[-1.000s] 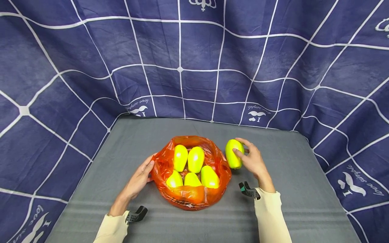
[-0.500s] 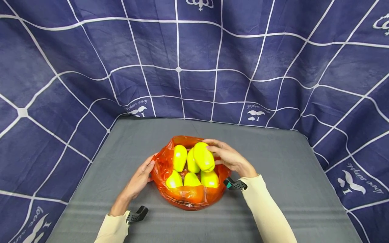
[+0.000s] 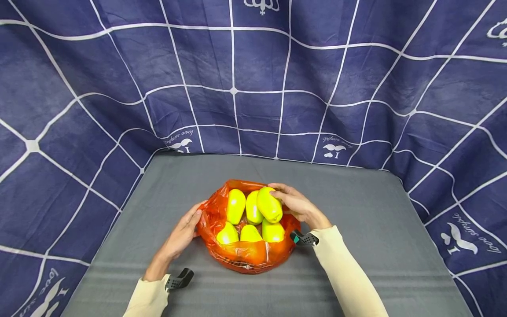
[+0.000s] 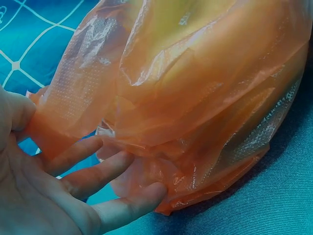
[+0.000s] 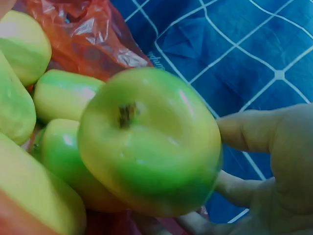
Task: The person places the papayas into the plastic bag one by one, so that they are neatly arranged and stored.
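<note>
A red plastic bag point(image 3: 247, 259) stands with its mouth spread wide, and several yellow-green mangoes point(image 3: 236, 207) lie inside. My left hand point(image 3: 183, 232) pinches the bag's left rim between thumb and fingers; in the left wrist view the thin plastic point(image 4: 63, 125) runs between them. My right hand point(image 3: 299, 204) grips one more mango point(image 3: 269, 205) over the right side of the bag, above the others. In the right wrist view the held mango point(image 5: 151, 142) shows its brown stem end, with my fingers on its right side and underneath. Part of that hand is hidden behind it.
The bag stands on a grey cloth-covered table point(image 3: 396, 246). A blue curtain point(image 3: 261, 114) with white lines hangs behind the table and along its sides. Black bands with small devices point(image 3: 179, 279) sit on both wrists.
My right hand has carried the mango leftward from beside the bag to over its mouth, then shifted slightly right. My left hand has stayed at the left rim.
</note>
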`<action>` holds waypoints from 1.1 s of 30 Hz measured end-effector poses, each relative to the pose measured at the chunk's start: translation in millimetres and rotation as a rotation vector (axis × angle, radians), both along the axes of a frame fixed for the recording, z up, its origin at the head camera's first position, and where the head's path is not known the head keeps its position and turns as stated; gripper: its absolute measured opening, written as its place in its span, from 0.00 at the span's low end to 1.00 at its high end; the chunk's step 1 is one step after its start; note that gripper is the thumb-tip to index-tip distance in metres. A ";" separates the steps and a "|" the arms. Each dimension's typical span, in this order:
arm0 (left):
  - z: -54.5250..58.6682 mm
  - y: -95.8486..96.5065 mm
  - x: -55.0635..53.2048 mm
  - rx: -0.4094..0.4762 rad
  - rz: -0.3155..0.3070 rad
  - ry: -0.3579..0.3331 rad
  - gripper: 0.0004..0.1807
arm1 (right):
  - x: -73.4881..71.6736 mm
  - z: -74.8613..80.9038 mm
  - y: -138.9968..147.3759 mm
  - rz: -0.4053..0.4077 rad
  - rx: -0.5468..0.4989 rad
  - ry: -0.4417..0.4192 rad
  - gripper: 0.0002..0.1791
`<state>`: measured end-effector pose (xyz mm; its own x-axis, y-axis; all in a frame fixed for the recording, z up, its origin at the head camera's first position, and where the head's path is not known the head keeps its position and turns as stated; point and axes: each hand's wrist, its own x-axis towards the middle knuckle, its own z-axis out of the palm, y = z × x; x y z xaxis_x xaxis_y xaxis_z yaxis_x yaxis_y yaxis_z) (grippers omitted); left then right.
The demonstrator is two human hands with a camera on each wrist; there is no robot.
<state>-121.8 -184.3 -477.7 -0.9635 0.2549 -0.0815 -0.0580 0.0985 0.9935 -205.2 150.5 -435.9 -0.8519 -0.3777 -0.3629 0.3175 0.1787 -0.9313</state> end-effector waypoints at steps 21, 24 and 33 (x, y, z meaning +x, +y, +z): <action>-0.2 0.1 -0.2 0.008 0.010 0.000 0.27 | 6.8 -23.9 1.5 -0.018 0.531 0.561 0.24; -0.2 -0.1 0.3 -0.001 0.008 0.011 0.27 | 6.0 -25.2 1.5 -0.002 0.448 0.472 0.28; 2.4 0.0 -0.6 0.010 0.011 0.017 0.28 | 9.5 -21.8 1.4 0.097 0.546 0.623 0.33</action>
<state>-122.5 -184.3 -475.3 -0.9675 0.2449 -0.0624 -0.0418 0.0882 0.9952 -195.7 151.8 -457.8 -0.9300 -0.3674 0.0103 -0.2669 0.6559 -0.7061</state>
